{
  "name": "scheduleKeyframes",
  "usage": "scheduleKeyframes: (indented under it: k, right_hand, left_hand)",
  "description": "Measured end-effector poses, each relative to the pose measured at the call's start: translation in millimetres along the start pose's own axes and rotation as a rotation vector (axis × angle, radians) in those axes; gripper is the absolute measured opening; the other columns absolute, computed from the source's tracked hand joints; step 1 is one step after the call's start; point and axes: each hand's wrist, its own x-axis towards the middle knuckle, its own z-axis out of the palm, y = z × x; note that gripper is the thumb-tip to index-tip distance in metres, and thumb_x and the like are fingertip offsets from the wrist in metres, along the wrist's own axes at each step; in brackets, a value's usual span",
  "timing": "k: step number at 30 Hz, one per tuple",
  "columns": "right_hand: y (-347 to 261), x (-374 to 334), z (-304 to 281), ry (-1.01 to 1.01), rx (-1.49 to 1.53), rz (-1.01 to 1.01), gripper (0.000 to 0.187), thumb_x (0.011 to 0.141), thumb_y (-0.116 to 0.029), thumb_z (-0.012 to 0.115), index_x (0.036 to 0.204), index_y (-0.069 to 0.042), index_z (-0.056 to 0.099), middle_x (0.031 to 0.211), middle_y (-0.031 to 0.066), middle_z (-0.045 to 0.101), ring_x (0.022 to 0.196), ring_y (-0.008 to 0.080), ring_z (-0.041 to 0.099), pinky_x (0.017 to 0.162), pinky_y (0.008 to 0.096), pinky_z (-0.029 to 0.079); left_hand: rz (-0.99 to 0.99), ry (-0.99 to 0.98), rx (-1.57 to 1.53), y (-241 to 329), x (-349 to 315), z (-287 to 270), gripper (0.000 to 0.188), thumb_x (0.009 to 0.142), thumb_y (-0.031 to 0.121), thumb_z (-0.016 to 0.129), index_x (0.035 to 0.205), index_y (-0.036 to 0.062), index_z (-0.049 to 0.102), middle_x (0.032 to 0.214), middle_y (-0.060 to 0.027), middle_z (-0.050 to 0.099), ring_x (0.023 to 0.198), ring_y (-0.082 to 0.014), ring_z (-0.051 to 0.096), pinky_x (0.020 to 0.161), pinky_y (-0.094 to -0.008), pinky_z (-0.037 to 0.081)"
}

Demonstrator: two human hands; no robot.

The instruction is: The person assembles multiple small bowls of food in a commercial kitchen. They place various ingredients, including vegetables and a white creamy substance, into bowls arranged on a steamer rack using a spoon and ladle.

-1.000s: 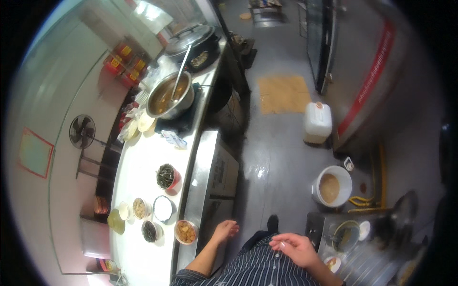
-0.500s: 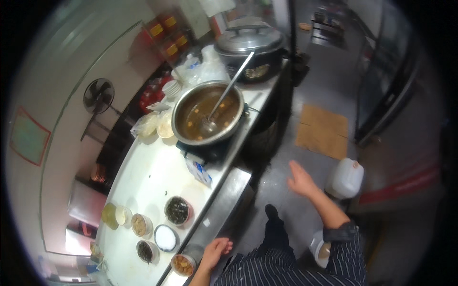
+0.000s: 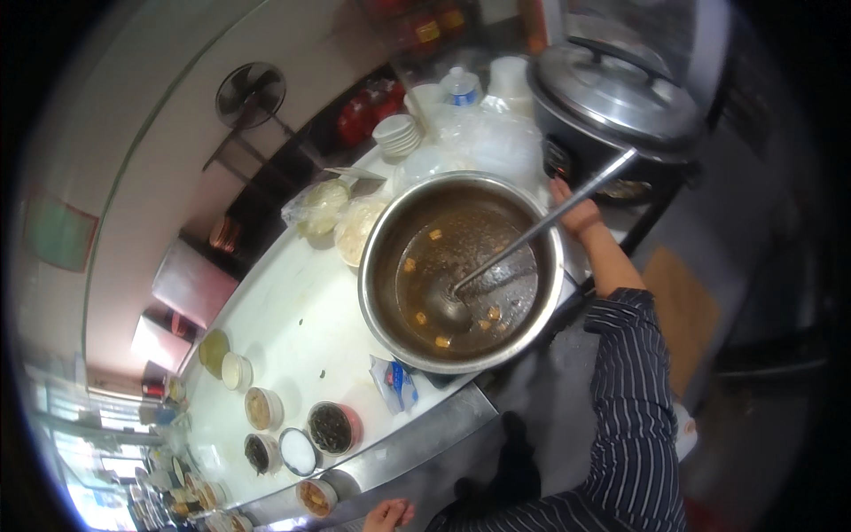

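My right hand (image 3: 578,213) reaches forward past the right rim of a large metal pot (image 3: 373,312), its fingers stretched out beside the cooker. The ladle's handle crosses in front of part of it, and no grip shows. In the pot's brown broth, with several yellowish chunks afloat, rests a long-handled ladle (image 3: 542,223) that leans out over the rim to the right. My left hand (image 3: 390,514) is low at the bottom edge, fingers curled in with nothing seen in them. Closest to it is a bowl of brownish-orange chunks (image 3: 316,498).
A lidded cooker (image 3: 620,93) stands behind the pot. On the white counter (image 3: 284,310) are a bowl of dark food (image 3: 331,428), a bowl of white stuff (image 3: 300,450), a blue-and-white packet (image 3: 394,384), stacked cups (image 3: 396,135) and plastic bags (image 3: 321,206). Cardboard (image 3: 678,306) lies on the floor.
I have come closer to the pot, which looks larger now. My right hand has moved from over the floor up to the pot's right side. My left hand sits lower in view.
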Motion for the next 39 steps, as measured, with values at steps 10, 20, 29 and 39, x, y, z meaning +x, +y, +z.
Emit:
scheduleKeyframes:
  k: [10,20,29,39]
  right_hand:
    - [6,1,-15,-0.02,0.024,-0.077,0.051,0.098,-0.017,0.039,0.148,-0.009,0.04,0.153,0.0132,0.04,0.13,0.0364,0.05,0.108,0.0458,0.042]
    - [-66,-328,-47,-0.133,0.345,-0.134,0.012,0.082,-0.008,0.064,0.093,-0.004,0.069,0.071,0.017,0.064,0.059,0.0334,0.062,0.054,0.0403,0.05]
    - [-403,-394,-100,-0.592,0.951,-0.637,0.014,0.09,-0.014,0.066,0.099,-0.007,0.074,0.069,0.0097,0.069,0.058,0.0197,0.068,0.058,0.031,0.054]
    - [-585,-460,-136,-0.608,0.94,-0.813,0.023,0.085,-0.007,0.068,0.108,-0.003,0.07,0.074,0.0084,0.068,0.054,0.0132,0.062,0.052,0.0251,0.049]
  left_hand:
    - [0.066,0.06,-0.163,5,-11,36,0.041,0.1,0.038,0.059,0.116,0.001,0.064,0.104,-0.0077,0.068,0.092,-0.0148,0.063,0.082,-0.0278,0.05]
    - [0.041,0.184,-0.03,-63,-38,-10,0.033,0.101,0.022,0.058,0.122,-0.0037,0.058,0.106,-0.0111,0.071,0.091,-0.0145,0.067,0.084,-0.0296,0.054]
    - [0.253,0.322,-0.324,-89,-91,-82,0.029,0.1,0.018,0.059,0.12,-0.0035,0.06,0.106,-0.0083,0.07,0.093,-0.0122,0.066,0.084,-0.0264,0.053]
    - [0.355,0.512,-0.565,-193,-127,-260,0.026,0.1,0.016,0.058,0.119,-0.0022,0.061,0.102,-0.0086,0.07,0.09,-0.0129,0.065,0.08,-0.0258,0.052]
